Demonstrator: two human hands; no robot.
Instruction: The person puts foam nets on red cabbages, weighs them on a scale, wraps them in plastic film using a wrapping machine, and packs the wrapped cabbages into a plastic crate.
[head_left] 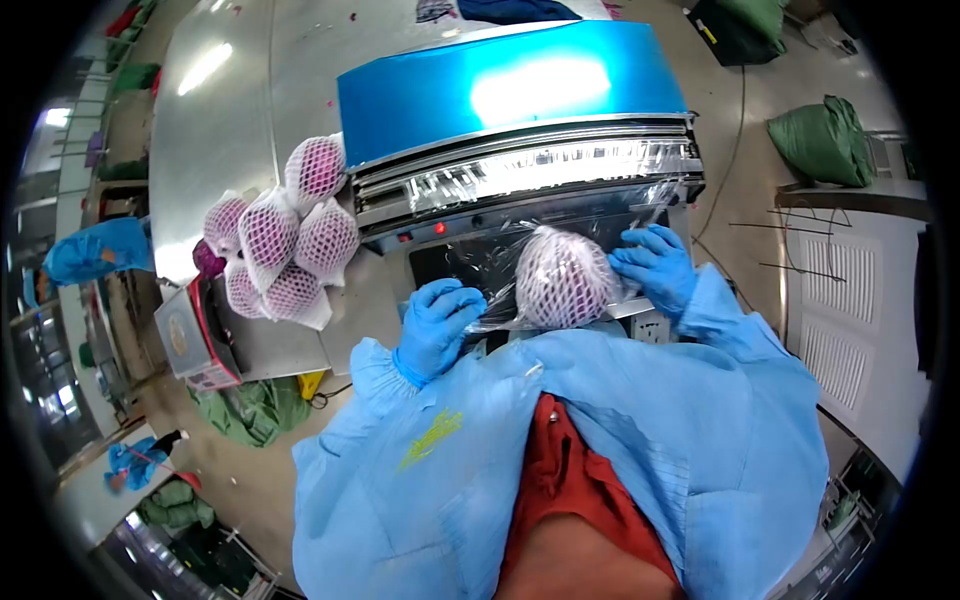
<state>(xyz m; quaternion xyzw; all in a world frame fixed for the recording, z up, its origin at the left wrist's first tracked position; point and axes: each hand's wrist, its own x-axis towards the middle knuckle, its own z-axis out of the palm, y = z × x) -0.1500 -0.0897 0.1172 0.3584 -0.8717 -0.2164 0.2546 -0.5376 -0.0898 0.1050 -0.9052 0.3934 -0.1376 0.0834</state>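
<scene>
A round purple item in a white foam net (566, 278) sits in front of me on clear plastic film (500, 240). It looks like produce, but its exact kind is hard to make out. My left hand (438, 328), in a blue glove, is closed with bent fingers at the film's left edge. On the other side my right hand (655, 265), also gloved, pinches the film close to the item. Behind them stands a wrapping machine (530, 185) with a shiny blue cover and a red light on its front.
Several more purple items in foam nets (285, 235) are piled on the metal table (215, 120) to the left. A box (195, 335) stands at the table's near left corner. Green sacks (825, 142) lie on the floor at right, and a cable (735, 150) runs beside the table.
</scene>
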